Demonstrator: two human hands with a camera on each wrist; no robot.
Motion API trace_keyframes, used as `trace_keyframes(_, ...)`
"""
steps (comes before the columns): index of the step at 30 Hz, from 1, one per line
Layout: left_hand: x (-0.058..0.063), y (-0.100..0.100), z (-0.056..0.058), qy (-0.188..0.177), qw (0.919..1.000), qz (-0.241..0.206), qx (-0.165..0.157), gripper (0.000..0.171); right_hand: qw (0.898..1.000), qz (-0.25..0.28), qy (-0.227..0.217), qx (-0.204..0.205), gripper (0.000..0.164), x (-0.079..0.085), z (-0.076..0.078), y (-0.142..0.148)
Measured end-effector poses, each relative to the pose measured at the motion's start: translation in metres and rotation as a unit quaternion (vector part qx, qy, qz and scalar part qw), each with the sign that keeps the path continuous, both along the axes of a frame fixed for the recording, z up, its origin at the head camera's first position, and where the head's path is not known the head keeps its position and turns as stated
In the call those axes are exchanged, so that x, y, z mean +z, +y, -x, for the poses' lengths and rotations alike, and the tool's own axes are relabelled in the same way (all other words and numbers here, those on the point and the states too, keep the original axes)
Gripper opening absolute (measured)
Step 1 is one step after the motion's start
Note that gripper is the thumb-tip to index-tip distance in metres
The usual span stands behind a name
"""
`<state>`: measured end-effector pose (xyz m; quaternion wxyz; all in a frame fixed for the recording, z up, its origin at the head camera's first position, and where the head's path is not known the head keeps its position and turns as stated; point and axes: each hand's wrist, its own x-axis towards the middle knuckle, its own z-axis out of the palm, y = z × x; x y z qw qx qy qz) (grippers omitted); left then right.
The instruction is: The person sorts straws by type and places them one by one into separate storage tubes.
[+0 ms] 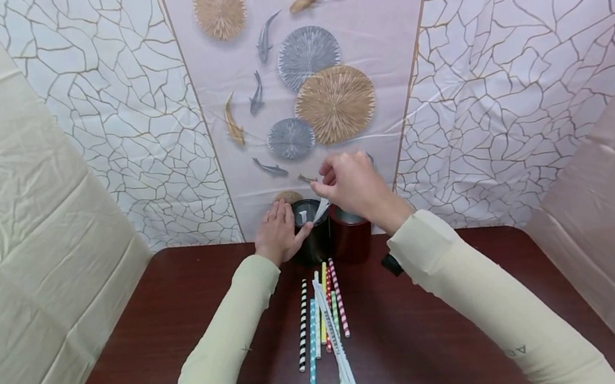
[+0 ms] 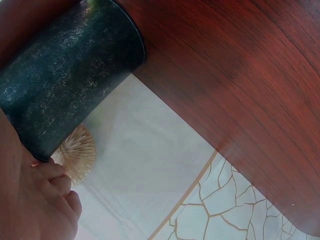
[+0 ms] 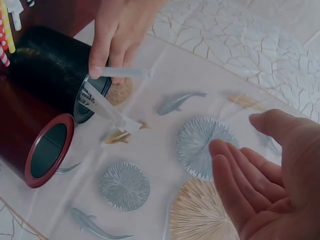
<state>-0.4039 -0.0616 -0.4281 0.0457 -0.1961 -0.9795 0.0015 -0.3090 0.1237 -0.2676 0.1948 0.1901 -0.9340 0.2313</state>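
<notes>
A black cup (image 1: pixel 316 247) stands at the back of the table, and my left hand (image 1: pixel 279 231) grips it at the rim, thumb on the near side. White-wrapped straws (image 3: pixel 105 106) lean out of its mouth; one passes right beside the left thumb. Touching the black cup on its right is a dark red cup (image 3: pixel 49 150), its opening showing no straws. My right hand (image 1: pixel 356 185) hovers above the red cup. In the right wrist view, that hand (image 3: pixel 265 175) has its thumb apart from loosely bent fingers and holds nothing.
In front of the cups lies a loose bunch of straws: a black-striped one (image 1: pixel 303 327), a blue dotted one (image 1: pixel 313 359), a pink-striped one (image 1: pixel 339 301), and white-wrapped ones (image 1: pixel 336 342) on top. A patterned cloth (image 1: pixel 258 186) hangs right behind the dark wood table (image 1: pixel 187 345).
</notes>
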Motion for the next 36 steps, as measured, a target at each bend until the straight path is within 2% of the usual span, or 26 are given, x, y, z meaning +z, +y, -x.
trace_keyframes(9, 0.0, 0.0, -0.002, 0.008, 1.0, -0.004, -0.002, 0.089, 0.994, -0.083, -0.071, 0.019, 0.023, -0.015, -0.007, -0.003)
trace_keyframes(13, 0.0, -0.001, -0.001, 0.005, 1.0, -0.001, 0.001, 0.088, 0.984, -0.134, -0.113, 0.038, 0.019, -0.023, -0.01, -0.005)
trace_keyframes(17, -0.001, 0.0, -0.001, 0.001, 1.0, 0.001, 0.004, 0.089, 0.97, -0.16, -0.178, 0.046, 0.024, -0.032, -0.013, -0.008)
trace_keyframes(21, -0.001, -0.001, -0.001, -0.002, 1.0, 0.0, 0.004, 0.089, 0.956, -0.17, -0.233, 0.044, 0.026, -0.048, -0.014, -0.011)
trace_keyframes(29, -0.001, 0.0, -0.002, -0.001, 0.9998, -0.019, 0.003, 0.087, 0.938, -0.181, -0.292, 0.044, 0.028, -0.082, -0.012, -0.016)
trace_keyframes(36, -0.001, 0.001, -0.003, -0.001, 0.9998, -0.019, 0.003, 0.087, 0.935, -0.16, -0.314, 0.038, 0.028, -0.108, -0.011, -0.018)
